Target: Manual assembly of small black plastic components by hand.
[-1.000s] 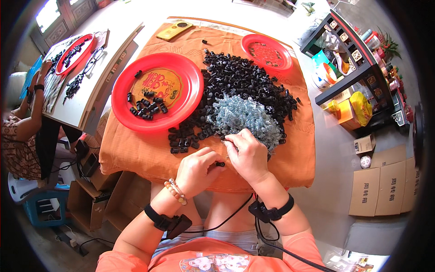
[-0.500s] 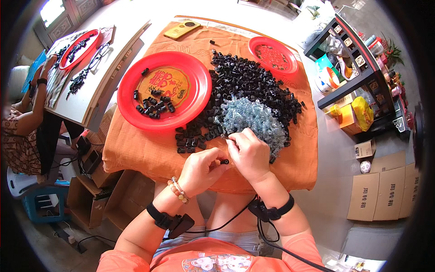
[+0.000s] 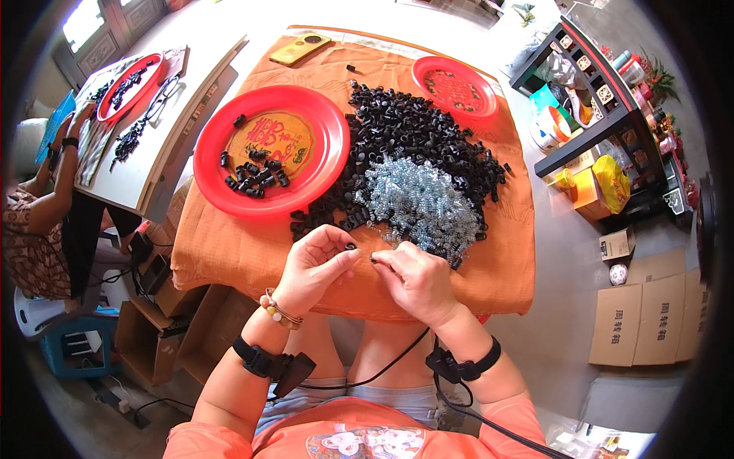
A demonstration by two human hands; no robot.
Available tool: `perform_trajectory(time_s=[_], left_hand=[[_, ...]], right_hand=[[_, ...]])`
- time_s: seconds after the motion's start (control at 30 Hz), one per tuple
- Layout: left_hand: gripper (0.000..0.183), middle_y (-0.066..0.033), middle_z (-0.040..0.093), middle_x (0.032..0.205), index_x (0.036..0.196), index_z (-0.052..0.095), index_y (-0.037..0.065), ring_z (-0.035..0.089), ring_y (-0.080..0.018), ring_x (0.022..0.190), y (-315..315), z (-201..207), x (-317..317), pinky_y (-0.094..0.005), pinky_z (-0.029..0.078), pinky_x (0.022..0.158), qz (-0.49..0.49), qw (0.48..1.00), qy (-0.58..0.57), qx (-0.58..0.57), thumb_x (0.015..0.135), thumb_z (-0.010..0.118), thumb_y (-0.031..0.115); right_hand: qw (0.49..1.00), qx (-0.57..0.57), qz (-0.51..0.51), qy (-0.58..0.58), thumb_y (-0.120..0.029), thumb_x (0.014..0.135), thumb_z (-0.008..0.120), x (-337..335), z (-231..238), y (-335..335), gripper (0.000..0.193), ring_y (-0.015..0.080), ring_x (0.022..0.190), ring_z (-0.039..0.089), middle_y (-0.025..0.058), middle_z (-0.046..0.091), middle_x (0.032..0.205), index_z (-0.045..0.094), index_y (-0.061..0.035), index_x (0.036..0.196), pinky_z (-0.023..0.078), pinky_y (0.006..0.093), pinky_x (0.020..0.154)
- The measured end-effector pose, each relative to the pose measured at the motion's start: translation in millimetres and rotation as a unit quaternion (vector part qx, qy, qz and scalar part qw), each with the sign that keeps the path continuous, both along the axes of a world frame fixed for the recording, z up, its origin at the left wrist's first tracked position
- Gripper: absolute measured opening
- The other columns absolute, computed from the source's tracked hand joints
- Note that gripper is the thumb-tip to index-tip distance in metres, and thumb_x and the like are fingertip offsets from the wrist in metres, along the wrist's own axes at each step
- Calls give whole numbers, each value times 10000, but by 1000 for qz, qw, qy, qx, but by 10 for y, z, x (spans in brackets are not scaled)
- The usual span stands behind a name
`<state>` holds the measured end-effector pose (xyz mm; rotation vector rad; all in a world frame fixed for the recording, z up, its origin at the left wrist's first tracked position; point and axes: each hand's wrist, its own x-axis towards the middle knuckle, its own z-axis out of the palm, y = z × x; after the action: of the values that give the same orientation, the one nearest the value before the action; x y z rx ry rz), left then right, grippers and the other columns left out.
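Note:
My left hand (image 3: 317, 264) is closed around a small black plastic piece (image 3: 350, 246), whose round end shows between thumb and forefinger. Just to its right, my right hand (image 3: 417, 279) pinches something tiny at its fingertips, too small to make out. The two hands are a little apart, over the near part of the orange cloth (image 3: 489, 287). Beyond them lies a heap of small clear-blue metal springs (image 3: 420, 203). Black plastic pieces (image 3: 417, 126) are piled behind and around the springs. A red plate (image 3: 210, 183) at the left holds several black pieces.
A second red plate (image 3: 459, 86) and a yellow phone (image 3: 300, 50) lie at the table's far side. At the left a person (image 3: 46, 199) works at a white table (image 3: 164, 145). A dark shelf (image 3: 612, 130) and cardboard boxes (image 3: 642, 321) stand at the right. Cables run from my wrist straps.
My left hand has moved left and up with the black piece. My right hand has come down from the edge of the spring heap, closer to the left hand's piece.

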<state>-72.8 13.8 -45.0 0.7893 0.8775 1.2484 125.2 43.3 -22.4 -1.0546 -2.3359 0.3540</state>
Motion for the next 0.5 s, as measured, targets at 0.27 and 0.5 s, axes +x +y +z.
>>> perform_trajectory(time_s=[0.27,0.5], left_hand=[[153,20,644,861,1029,590,59,601,-31,694,-8,-49,19,-165,461,563,-8,999,31,16,912,688,64],[170,20,651,874,1050,616,40,602,-29,710,-50,-74,28,-169,480,601,-18,999,28,12,901,696,47]], right_hand=[[998,-13,-53,-12,-155,837,697,-20,16,37,101,272,678,662,65,610,825,692,-111,928,538,373,585],[998,-15,-39,-43,-165,836,692,-59,17,-18,84,282,684,659,75,589,828,676,-101,887,539,385,596]])
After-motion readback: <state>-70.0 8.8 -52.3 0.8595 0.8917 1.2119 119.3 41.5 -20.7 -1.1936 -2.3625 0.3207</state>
